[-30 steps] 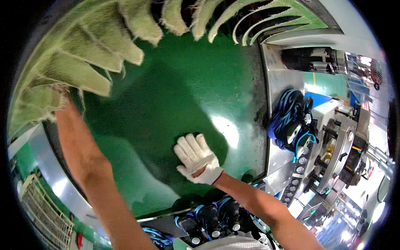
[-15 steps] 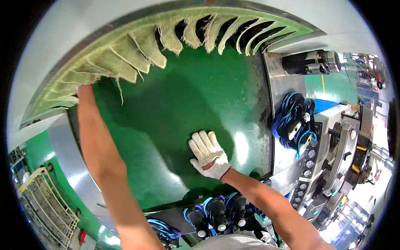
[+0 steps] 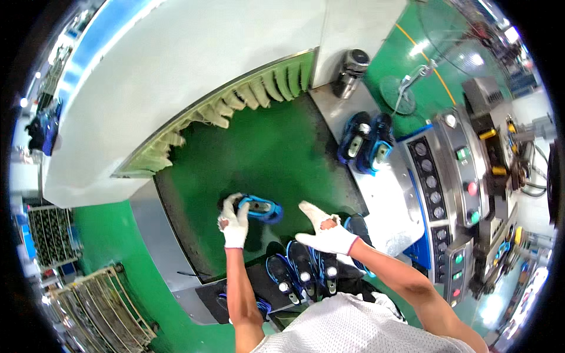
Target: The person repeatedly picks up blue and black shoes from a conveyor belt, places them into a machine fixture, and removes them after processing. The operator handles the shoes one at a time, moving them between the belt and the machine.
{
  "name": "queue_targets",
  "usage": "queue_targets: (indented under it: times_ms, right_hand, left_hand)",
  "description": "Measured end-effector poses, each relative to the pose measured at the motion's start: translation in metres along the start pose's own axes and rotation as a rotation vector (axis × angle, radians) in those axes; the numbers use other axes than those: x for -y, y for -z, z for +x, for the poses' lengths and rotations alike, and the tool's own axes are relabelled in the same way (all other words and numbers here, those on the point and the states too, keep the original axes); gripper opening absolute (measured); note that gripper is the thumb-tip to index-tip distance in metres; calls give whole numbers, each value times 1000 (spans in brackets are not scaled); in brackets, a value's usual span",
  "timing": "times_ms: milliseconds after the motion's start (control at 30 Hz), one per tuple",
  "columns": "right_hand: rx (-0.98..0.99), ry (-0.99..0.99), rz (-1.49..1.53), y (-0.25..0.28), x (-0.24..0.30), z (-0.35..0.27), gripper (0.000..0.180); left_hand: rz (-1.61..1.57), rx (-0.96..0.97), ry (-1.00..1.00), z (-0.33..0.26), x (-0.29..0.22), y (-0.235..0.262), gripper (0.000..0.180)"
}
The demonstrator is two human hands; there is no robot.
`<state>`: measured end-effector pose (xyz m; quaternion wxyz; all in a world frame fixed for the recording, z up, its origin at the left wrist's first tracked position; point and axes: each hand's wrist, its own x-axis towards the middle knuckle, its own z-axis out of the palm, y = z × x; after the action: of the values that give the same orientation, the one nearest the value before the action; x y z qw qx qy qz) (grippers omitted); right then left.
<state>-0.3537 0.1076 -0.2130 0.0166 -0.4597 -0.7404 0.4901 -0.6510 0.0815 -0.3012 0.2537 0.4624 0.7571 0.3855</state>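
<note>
A black and blue shoe (image 3: 259, 207) hangs over the green belt (image 3: 276, 147), with a pale, long insert showing in its opening. My left hand (image 3: 235, 219), in a white knit glove, is closed round one end of this shoe. Right of it, my right hand (image 3: 326, 229), gloved the same way, holds nothing; its thumb and fingers are apart and point toward the shoe. Several similar shoes (image 3: 301, 266) stand side by side along the near edge, just below my right hand. More blue-trimmed footwear (image 3: 265, 306) shows partly behind my left forearm.
A frayed green strip curtain (image 3: 226, 106) hangs across a white machine's opening at the far side. Two shoes (image 3: 355, 143) rest on the right metal ledge beside a dark-lidded flask (image 3: 352, 73). A control panel (image 3: 465, 176) stands farther right, a wire rack (image 3: 103, 309) at lower left.
My left hand has come back from under the curtain, now with a shoe in it. My right hand has shifted slightly right and turned. The view has swung and drawn back.
</note>
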Motion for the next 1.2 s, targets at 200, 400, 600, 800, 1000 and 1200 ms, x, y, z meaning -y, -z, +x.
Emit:
queue_targets:
  times_ms: [200, 400, 600, 800, 1000, 1200]
  right_hand:
    - [-355, 104, -70, 31, -15, -114, 83]
    - [-756, -57, 418, 79, -84, -280, 67]
    - [-1125, -352, 1185, 53, -139, -475, 73]
    - [-1764, 15, 1657, 10, -149, -642, 33]
    - [-2239, -420, 1588, -24, -157, -714, 32]
    - [-2426, -355, 1740, -48, -138, -734, 47]
  left_hand:
    - [72, 340, -624, -108, -212, -56, 42]
    - [-30, 739, -1098, -194, -379, -158, 57]
    - [-382, 1107, -1129, -306, -545, -229, 77]
    - [-452, 1381, -977, -458, -625, -351, 58]
    - [62, 1357, -982, -602, -693, -510, 82]
    - [179, 979, -1018, -653, -678, -687, 90]
